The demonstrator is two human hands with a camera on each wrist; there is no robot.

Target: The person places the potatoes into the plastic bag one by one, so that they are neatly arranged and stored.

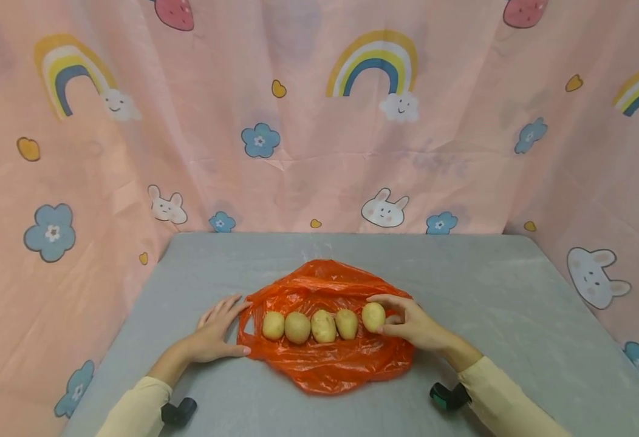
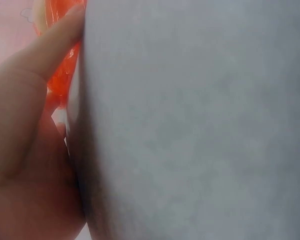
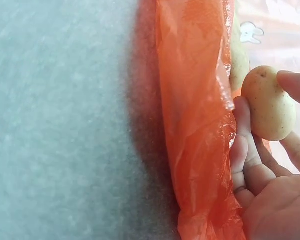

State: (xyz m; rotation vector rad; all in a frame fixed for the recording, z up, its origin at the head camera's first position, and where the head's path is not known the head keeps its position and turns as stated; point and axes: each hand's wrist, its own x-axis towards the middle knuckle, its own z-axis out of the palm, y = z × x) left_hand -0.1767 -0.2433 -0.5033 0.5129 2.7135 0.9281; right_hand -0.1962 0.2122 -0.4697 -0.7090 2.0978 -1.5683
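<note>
A red-orange plastic bag (image 1: 330, 370) lies spread on the grey table, its upper side open. Several potatoes (image 1: 297, 328) sit in a row across it. At the right end of that row, my right hand (image 1: 415, 325) pinches one potato (image 3: 270, 105) between thumb and fingertips, as the right wrist view also shows. My left hand (image 1: 215, 334) rests at the bag's left edge beside a handle hole, fingers spread. Its fingertips and thumb are right at the plastic. In the left wrist view the thumb (image 2: 45, 55) overlaps a strip of the bag.
The grey table (image 1: 215, 261) surrounds the bag. A pink patterned curtain (image 1: 308, 182) hangs behind the table and along both sides. Black wrist devices (image 1: 451, 397) are worn at both sleeve cuffs.
</note>
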